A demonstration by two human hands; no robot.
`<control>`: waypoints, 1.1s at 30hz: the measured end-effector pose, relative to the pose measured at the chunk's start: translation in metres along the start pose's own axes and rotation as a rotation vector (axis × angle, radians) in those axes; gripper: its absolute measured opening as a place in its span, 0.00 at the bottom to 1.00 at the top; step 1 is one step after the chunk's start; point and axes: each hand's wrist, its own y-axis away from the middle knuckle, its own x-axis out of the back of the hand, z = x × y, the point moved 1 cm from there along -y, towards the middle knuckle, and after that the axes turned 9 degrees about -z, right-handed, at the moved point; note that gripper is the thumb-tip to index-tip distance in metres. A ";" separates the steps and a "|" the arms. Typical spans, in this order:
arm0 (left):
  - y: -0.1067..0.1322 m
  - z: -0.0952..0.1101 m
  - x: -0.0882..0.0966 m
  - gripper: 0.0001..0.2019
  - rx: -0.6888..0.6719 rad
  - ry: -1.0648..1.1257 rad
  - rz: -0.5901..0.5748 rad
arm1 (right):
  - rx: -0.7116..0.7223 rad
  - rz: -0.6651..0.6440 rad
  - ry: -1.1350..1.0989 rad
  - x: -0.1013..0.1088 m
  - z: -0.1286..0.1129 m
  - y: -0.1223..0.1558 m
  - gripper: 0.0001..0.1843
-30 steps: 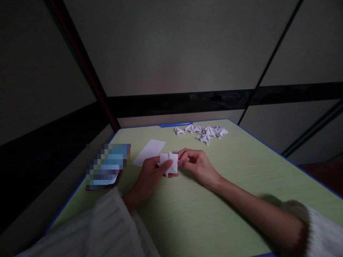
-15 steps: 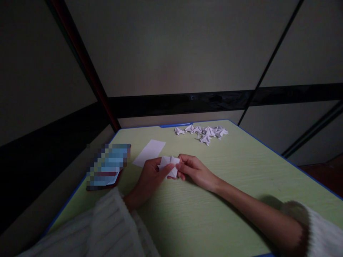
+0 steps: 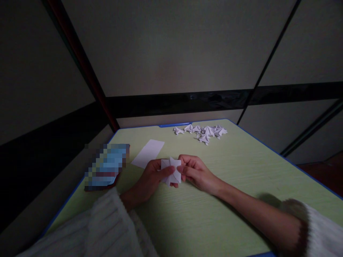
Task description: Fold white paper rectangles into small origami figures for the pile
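Note:
A small folded white paper piece point(image 3: 171, 170) is held just above the green table point(image 3: 203, 217) near its middle. My left hand point(image 3: 151, 180) pinches it from the left, thumb pressed on its face. From the right, my right hand point(image 3: 197, 172) grips its edge with closed fingers. Both wrists rest low over the tabletop. White knitted sleeves cover my forearms.
A flat white paper sheet point(image 3: 148, 153) lies just behind my left hand. Several folded white paper figures point(image 3: 203, 132) are heaped at the table's far edge. A blurred-out object point(image 3: 105, 166) sits at the left edge. Walls with dark bars rise behind the table.
The folded piece has been turned slightly between my fingers and sits a little lower. My right hand moved in closer against it. The camera view shifted slightly.

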 end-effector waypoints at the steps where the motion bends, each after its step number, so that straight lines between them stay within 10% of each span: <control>1: 0.000 0.000 0.000 0.08 0.003 -0.004 0.000 | -0.014 0.007 -0.013 0.001 0.001 0.000 0.11; 33: 0.005 0.007 -0.014 0.09 0.121 -0.255 -0.050 | -0.185 -0.103 -0.020 -0.001 -0.004 0.002 0.18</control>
